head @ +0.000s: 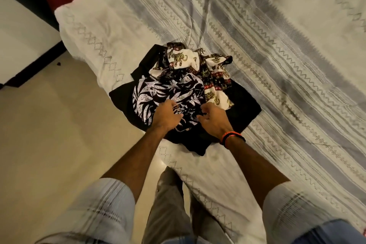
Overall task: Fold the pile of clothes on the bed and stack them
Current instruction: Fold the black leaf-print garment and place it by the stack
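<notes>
Your left hand (167,114) and right hand (213,118) both pinch the leaf-print garment (168,93) atop the pile of clothes (243,105) near the bed (297,45) edge, elephant-print cloth (198,61) lying just beyond, neither hand nearer.

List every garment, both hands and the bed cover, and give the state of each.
Leaf-print garment: crumpled, unfolded, on top of the pile.
Elephant-print garment: bunched up, unfolded, at the far side of the pile.
Black garment: spread flat under the others.
Left hand: fingers curled into the leaf-print garment.
Right hand: fingers curled into the same garment.
Bed cover: spread out, lightly wrinkled.
</notes>
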A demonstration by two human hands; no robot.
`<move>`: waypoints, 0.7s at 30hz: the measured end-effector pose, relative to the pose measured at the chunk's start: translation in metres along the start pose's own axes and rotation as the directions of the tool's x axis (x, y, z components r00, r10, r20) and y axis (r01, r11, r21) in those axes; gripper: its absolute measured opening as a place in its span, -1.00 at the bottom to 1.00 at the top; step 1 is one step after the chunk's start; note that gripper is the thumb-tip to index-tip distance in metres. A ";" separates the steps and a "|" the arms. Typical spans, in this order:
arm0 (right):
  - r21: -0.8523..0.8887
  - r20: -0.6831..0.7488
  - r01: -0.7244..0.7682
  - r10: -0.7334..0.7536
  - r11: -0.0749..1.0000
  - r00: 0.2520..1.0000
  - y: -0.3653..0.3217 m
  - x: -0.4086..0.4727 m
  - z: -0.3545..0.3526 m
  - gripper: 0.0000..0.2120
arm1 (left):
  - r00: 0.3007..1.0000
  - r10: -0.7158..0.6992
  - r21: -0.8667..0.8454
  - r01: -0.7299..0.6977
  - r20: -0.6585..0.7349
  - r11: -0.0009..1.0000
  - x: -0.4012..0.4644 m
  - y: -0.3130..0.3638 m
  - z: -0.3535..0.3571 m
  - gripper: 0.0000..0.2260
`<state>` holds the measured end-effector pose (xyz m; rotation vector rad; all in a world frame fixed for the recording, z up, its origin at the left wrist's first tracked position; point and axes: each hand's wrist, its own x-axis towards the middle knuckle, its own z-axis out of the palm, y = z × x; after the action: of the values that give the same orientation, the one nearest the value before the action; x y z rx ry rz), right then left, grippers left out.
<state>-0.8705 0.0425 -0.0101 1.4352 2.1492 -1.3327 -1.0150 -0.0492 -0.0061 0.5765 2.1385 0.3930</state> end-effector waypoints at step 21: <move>0.073 -0.086 0.081 -0.075 0.994 0.994 -0.043 -0.011 0.014 0.08 | 0.972 0.086 -0.356 -0.161 -0.218 0.921 -0.010 0.053 -0.039 -0.65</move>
<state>-0.9045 0.0204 0.0126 1.4734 2.2513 -1.4204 -1.0275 -0.0130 0.0476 0.4680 2.1423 0.9396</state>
